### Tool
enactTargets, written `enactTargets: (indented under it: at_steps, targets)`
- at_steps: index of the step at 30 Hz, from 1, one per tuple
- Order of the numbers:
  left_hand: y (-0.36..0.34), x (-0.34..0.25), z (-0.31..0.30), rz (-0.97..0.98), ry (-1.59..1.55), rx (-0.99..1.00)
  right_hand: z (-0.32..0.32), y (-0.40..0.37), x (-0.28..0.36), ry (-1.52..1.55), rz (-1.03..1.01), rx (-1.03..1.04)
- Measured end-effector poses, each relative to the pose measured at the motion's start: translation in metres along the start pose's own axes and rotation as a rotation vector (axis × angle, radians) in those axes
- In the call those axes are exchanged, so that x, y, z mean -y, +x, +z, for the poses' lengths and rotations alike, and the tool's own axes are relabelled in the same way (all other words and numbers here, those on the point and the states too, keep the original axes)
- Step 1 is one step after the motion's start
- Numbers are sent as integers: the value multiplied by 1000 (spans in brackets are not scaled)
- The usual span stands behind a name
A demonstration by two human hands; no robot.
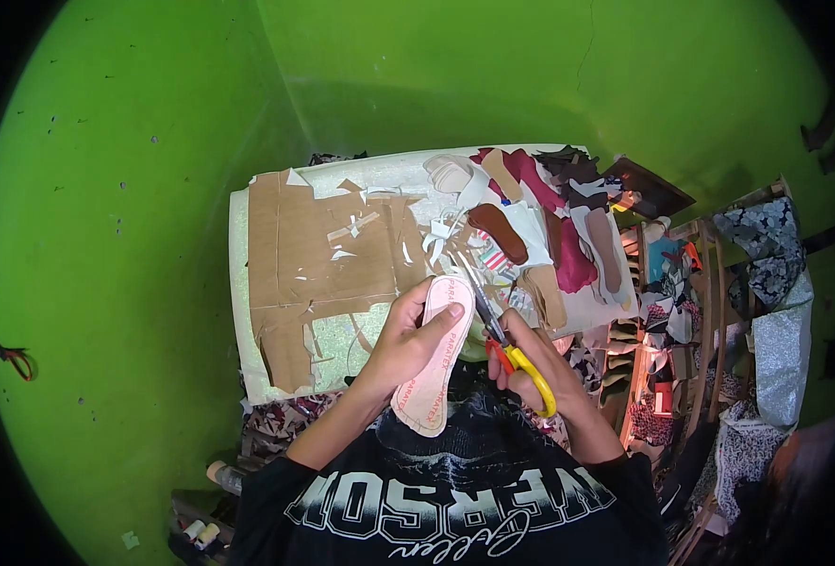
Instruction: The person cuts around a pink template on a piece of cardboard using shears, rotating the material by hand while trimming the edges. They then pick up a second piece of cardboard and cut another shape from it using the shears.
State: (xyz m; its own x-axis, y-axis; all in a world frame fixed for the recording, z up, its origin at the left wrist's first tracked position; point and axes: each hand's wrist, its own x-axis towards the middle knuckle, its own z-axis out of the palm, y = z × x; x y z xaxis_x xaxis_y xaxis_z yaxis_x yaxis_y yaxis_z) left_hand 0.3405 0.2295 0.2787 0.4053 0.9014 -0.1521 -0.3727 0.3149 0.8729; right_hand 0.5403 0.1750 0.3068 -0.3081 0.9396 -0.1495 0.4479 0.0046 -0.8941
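My left hand (400, 341) grips a pale pink shoe insole (434, 373) printed with red lettering, holding it lengthwise above my lap. My right hand (531, 363) holds scissors (507, 349) with yellow and red handles; the blades point up along the insole's right edge near its toe end. Both hands hover at the near edge of a small table (243, 283).
Brown cardboard sheets (318, 255) with cut-out holes cover the table's left. Cut insole shapes, a brown sole piece (498, 233) and maroon scraps (568, 255) pile at its right. Shelves with shoes and fabric (663, 321) stand to the right. Green walls surround.
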Motion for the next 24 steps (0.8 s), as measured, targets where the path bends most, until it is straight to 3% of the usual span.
enactTargets:
  at_steps: [1, 7, 16, 24]
  targets:
    - [0, 1, 1, 11, 4, -2, 4, 0, 2, 99, 42, -9]
    - [0, 5, -1, 3, 37, 14, -5, 0, 0, -92, 12, 55]
    - [0, -25, -18, -42, 159, 245, -20, -3, 18, -78, 76, 97]
    - [3, -34, -21, -50, 241, 324, -30, -13, 24, -294, 4, 74]
